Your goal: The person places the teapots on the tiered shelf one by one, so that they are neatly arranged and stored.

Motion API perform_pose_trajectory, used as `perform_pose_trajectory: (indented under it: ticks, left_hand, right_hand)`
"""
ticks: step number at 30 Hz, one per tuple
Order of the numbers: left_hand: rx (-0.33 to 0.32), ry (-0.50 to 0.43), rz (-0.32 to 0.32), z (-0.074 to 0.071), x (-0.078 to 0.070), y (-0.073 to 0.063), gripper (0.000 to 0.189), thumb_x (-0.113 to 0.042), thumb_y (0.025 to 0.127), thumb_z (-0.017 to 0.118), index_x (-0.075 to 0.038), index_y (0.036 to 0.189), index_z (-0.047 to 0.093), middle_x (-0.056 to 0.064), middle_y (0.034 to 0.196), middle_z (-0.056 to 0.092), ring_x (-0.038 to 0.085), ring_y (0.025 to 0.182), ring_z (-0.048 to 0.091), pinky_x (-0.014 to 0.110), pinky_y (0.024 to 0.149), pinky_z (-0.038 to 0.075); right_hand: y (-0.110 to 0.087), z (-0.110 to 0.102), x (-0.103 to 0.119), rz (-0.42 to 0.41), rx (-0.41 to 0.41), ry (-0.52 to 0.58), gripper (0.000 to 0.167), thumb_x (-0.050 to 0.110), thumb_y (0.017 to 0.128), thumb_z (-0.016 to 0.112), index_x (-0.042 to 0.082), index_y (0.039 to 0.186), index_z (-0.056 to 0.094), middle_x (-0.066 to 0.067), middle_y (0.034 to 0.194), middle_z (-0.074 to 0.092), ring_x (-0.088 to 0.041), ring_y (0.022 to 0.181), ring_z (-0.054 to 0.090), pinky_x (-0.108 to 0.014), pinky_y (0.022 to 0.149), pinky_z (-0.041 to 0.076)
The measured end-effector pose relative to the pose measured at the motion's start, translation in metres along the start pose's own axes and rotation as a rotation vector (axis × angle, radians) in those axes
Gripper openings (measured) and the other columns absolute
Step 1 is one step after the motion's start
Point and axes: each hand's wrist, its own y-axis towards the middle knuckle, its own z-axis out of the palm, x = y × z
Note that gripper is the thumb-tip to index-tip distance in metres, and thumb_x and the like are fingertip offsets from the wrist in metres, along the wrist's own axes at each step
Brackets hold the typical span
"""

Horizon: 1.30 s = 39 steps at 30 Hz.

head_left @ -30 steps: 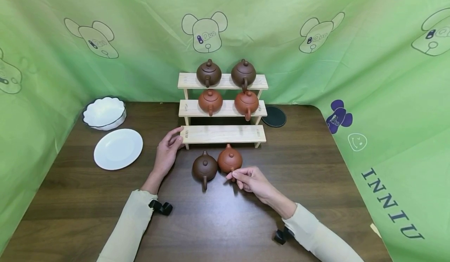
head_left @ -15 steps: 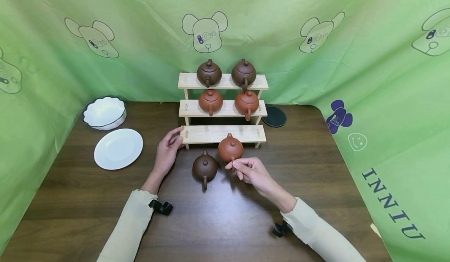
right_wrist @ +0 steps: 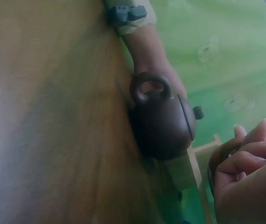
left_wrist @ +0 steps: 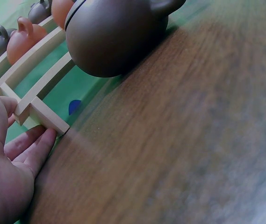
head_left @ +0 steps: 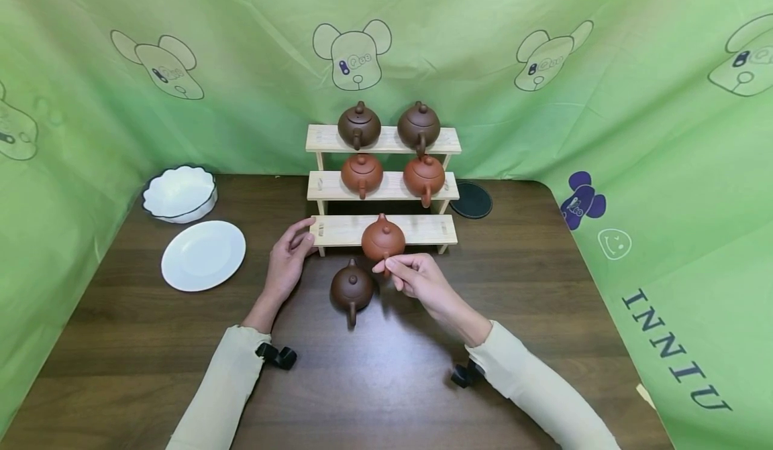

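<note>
My right hand pinches the handle of a reddish-brown clay teapot, its spout pointing away from me. The pot is in front of and partly over the lowest step of a three-tier wooden stand; whether it touches the step I cannot tell. My left hand grips the left end of that step, fingers against its leg in the left wrist view. Between the hands a dark brown teapot stands on the table, large in the right wrist view too. The held pot is mostly hidden there behind my right hand.
Two dark teapots stand on the top tier and two reddish ones on the middle tier. At left are a scalloped white bowl and a white plate. A black round coaster lies right of the stand.
My right hand has lifted the reddish teapot off the table beside the dark one and carried it forward, then slightly left, to the lowest step. The left hand has stayed in place.
</note>
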Motion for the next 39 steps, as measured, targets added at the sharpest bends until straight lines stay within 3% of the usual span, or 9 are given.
perform_pose_trajectory:
  ticks: [8, 16, 39]
  left_hand:
    - [-0.003, 0.005, 0.001, 0.000, 0.000, -0.001, 0.039, -0.005, 0.115, 0.060, 0.001, 0.153, 0.062, 0.033, 0.142, 0.067, 0.001, 0.109, 0.074, 0.022, 0.098, 0.064]
    - [0.004, 0.004, -0.003, -0.001, -0.001, -0.001, 0.040, -0.006, 0.115, 0.059, 0.001, 0.154, 0.061, 0.029, 0.147, 0.066, 0.001, 0.111, 0.073, 0.021, 0.098, 0.063]
    - [0.002, 0.014, 0.002, 0.000, -0.003, -0.001, 0.040, -0.006, 0.115, 0.061, 0.000, 0.154, 0.062, 0.027, 0.148, 0.066, 0.001, 0.110, 0.073, 0.020, 0.095, 0.063]
  right_hand:
    - [0.019, 0.011, 0.004, 0.027, -0.002, 0.066, 0.030, 0.015, 0.116, 0.058, -0.009, 0.116, 0.077, 0.005, 0.066, 0.052, -0.003, 0.049, 0.029, -0.017, 0.045, 0.020]
    - [0.035, 0.020, 0.006, 0.046, -0.004, 0.107, 0.031, 0.015, 0.116, 0.059, -0.011, 0.118, 0.076, 0.005, 0.067, 0.051, -0.003, 0.049, 0.028, -0.018, 0.045, 0.019]
    - [0.063, 0.040, 0.009, 0.068, 0.006, 0.093, 0.032, 0.014, 0.116, 0.059, -0.013, 0.120, 0.075, 0.006, 0.066, 0.052, -0.001, 0.049, 0.029, -0.016, 0.045, 0.020]
